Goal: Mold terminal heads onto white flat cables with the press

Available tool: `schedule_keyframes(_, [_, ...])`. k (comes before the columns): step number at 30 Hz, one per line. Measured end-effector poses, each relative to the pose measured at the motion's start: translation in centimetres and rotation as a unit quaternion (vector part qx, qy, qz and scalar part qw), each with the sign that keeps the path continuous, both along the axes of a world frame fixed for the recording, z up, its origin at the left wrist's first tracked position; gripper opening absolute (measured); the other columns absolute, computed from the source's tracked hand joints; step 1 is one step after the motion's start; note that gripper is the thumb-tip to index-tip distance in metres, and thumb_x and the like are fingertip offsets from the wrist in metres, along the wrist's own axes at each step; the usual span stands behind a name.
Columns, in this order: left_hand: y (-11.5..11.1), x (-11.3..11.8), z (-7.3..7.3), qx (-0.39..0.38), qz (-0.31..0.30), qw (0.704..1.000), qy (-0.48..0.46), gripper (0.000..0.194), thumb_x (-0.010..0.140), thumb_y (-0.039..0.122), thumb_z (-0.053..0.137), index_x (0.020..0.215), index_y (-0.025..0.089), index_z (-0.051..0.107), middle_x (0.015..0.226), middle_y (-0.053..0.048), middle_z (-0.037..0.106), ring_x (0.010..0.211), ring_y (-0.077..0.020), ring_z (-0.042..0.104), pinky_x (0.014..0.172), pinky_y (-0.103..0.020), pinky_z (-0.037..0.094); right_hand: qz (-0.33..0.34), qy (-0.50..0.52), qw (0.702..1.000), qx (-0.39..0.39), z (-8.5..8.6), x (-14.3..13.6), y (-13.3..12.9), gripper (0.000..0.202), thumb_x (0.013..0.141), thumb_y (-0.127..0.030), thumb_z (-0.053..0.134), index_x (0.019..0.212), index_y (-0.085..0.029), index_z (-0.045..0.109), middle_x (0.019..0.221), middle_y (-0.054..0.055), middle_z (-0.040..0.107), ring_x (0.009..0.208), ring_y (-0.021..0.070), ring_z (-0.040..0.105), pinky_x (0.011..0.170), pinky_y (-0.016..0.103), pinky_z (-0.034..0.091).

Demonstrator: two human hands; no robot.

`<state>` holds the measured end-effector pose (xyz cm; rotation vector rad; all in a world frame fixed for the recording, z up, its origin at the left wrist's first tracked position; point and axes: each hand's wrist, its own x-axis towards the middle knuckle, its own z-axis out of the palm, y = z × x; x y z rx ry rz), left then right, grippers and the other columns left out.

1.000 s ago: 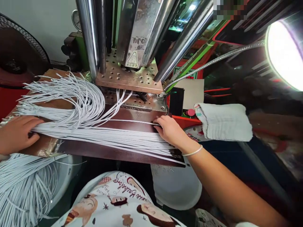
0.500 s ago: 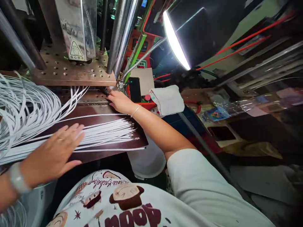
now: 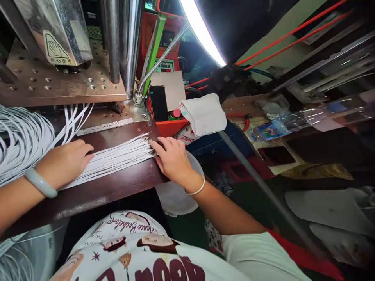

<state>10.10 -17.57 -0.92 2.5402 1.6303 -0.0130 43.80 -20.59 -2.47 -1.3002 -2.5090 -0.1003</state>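
A bundle of white flat cables (image 3: pixel 117 159) lies along the dark red bench top (image 3: pixel 123 181), its dark, metallic-looking ends gathered at the right. My left hand (image 3: pixel 66 160) is closed over the left part of the bundle, thumb and fingers curled down; some fingertips are hidden. At the bundle's right end is my right hand (image 3: pixel 173 158), fingers bent and apart, its fingertips against the cable ends. A large looped heap of the same cables (image 3: pixel 23 136) lies at the left, with several strands running up under the press plate (image 3: pixel 96 91).
Above the bench stands a press with steel posts (image 3: pixel 113 47) and a hand-warning label (image 3: pixel 55 48). A red control box (image 3: pixel 164 127) carries a phone (image 3: pixel 159 103) and a red button (image 3: pixel 176 113). A folded white cloth (image 3: pixel 205 115), bright lamp (image 3: pixel 202 33) and white bucket (image 3: pixel 183 199) are nearby.
My right hand has come back from beside the press plate to the cable ends. My left hand, flat before, has curled onto the bundle. The cables lie closer together, and the view has shifted.
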Motion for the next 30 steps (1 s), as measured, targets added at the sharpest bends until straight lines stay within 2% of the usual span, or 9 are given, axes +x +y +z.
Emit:
schedule_keyframes(2, [1.0, 0.7, 0.9, -0.055, 0.042, 0.997, 0.014, 0.054, 0.094, 0.041, 0.025, 0.100, 0.017, 0.072, 0.106, -0.017, 0.073, 0.100, -0.0364, 0.070, 0.094, -0.050, 0.053, -0.026, 0.094, 0.994, 0.045, -1.4, -0.6, -0.9, 0.035, 0.098, -0.015, 0.051, 0.133, -0.015, 0.060, 0.129, 0.018, 0.068, 0.119, 0.0303, 0.060, 0.100, 0.047, 0.044])
schedule_keyframes(5, [1.4, 2.0, 2.2, -0.103, 0.057, 0.993, -0.002, 0.056, 0.087, 0.054, 0.031, 0.108, 0.018, 0.069, 0.114, -0.015, 0.072, 0.106, -0.0360, 0.068, 0.098, -0.049, 0.050, 0.023, 0.187, 0.979, 0.082, -2.7, -1.6, -1.7, 0.032, 0.097, -0.017, 0.055, 0.129, -0.016, 0.061, 0.123, 0.016, 0.071, 0.117, 0.0276, 0.063, 0.100, 0.044, 0.047])
schedule_keyframes(7, [1.5, 2.6, 2.8, -0.148, 0.050, 0.988, 0.015, 0.060, 0.078, 0.062, 0.037, 0.108, 0.018, 0.067, 0.110, -0.014, 0.071, 0.100, -0.0353, 0.068, 0.091, -0.047, 0.051, 0.023, 0.208, 0.973, 0.101, -2.9, -2.0, -2.0, 0.030, 0.096, -0.017, 0.058, 0.126, -0.016, 0.062, 0.119, 0.016, 0.072, 0.113, 0.0278, 0.065, 0.097, 0.044, 0.048])
schedule_keyframes(11, [2.4, 2.6, 3.7, -0.274, 0.066, 0.958, 0.054, 0.052, 0.072, 0.068, 0.042, 0.080, 0.023, 0.065, 0.085, -0.009, 0.072, 0.082, -0.0315, 0.067, 0.075, -0.040, 0.050, 0.011, 0.219, 0.970, 0.104, -2.7, -2.0, -2.3, 0.028, 0.096, -0.019, 0.059, 0.124, -0.017, 0.063, 0.113, 0.014, 0.074, 0.107, 0.0274, 0.067, 0.092, 0.044, 0.051])
schedule_keyframes(14, [3.5, 2.2, 4.8, -0.343, 0.061, 0.936, -0.048, 0.052, 0.075, 0.071, 0.047, 0.073, 0.022, 0.066, 0.079, -0.006, 0.072, 0.075, -0.0253, 0.064, 0.070, -0.033, 0.050, 0.014, 0.210, 0.973, 0.092, -2.5, -1.8, -2.4, 0.028, 0.096, -0.020, 0.057, 0.124, -0.018, 0.064, 0.114, 0.015, 0.075, 0.109, 0.0277, 0.068, 0.092, 0.045, 0.052])
schedule_keyframes(19, [5.7, 3.5, 6.4, -0.465, 0.033, 0.855, -0.227, 0.046, 0.074, 0.065, 0.070, 0.066, 0.021, 0.061, 0.064, -0.001, 0.063, 0.059, -0.0152, 0.053, 0.058, -0.026, 0.047, 0.006, 0.206, 0.977, 0.045, -2.5, -1.9, -2.4, 0.029, 0.096, -0.021, 0.056, 0.122, -0.021, 0.068, 0.117, 0.015, 0.075, 0.112, 0.0294, 0.068, 0.093, 0.049, 0.053])
schedule_keyframes(24, [7.6, 5.5, 4.5, -0.492, 0.047, 0.841, -0.223, 0.051, 0.068, 0.068, 0.074, 0.061, 0.021, 0.057, 0.063, -0.006, 0.065, 0.060, -0.0183, 0.058, 0.063, -0.033, 0.054, -0.004, 0.205, 0.978, 0.030, -2.7, -2.1, -2.4, 0.027, 0.096, -0.023, 0.056, 0.119, -0.022, 0.070, 0.115, 0.015, 0.075, 0.110, 0.0295, 0.069, 0.092, 0.049, 0.054])
schedule_keyframes(27, [8.0, 5.2, 4.0, -0.447, 0.058, 0.864, -0.223, 0.051, 0.066, 0.069, 0.075, 0.068, 0.020, 0.065, 0.072, -0.007, 0.069, 0.064, -0.0189, 0.061, 0.062, -0.032, 0.056, 0.002, 0.204, 0.978, 0.033, -2.8, -1.8, -2.6, 0.026, 0.096, -0.022, 0.056, 0.117, -0.022, 0.070, 0.113, 0.014, 0.076, 0.109, 0.0296, 0.070, 0.090, 0.049, 0.054])
schedule_keyframes(30, [8.0, 4.8, 4.5, -0.407, 0.053, 0.887, -0.214, 0.053, 0.067, 0.072, 0.073, 0.068, 0.019, 0.066, 0.070, -0.007, 0.068, 0.064, -0.0190, 0.061, 0.062, -0.033, 0.056, 0.020, 0.247, 0.967, 0.052, -2.0, -1.7, -2.4, 0.022, 0.096, -0.022, 0.056, 0.114, -0.022, 0.071, 0.107, 0.011, 0.078, 0.104, 0.0275, 0.072, 0.088, 0.047, 0.056])
